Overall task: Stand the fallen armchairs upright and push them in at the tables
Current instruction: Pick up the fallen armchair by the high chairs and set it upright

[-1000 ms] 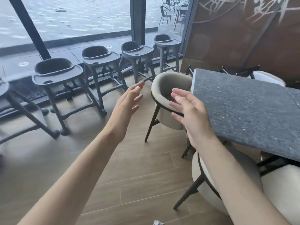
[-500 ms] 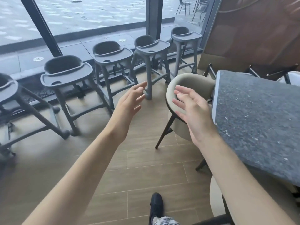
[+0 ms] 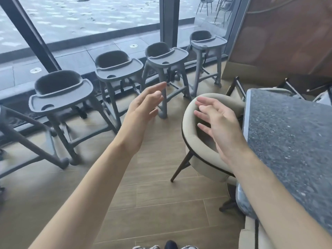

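1. At your far left, grey high chairs (image 3: 61,92) stand in a row along the window (image 3: 89,24), each with a tray in front of its seat; the row runs off toward the right.
2. Your left hand (image 3: 142,112) is out over the wooden floor (image 3: 143,194), fingers straight and slightly spread, holding nothing and touching nothing.
3. Your right hand (image 3: 219,123) hangs above the curved back of the beige armchair (image 3: 195,141), fingers relaxed and apart, gripping nothing; whether it touches the padding, you cannot tell from here.
4. That armchair stands upright on its dark legs, its open side against the edge of the dark speckled table (image 3: 291,141).
5. Beyond the table's far corner, another pale chair (image 3: 323,98) shows, its pose unclear.
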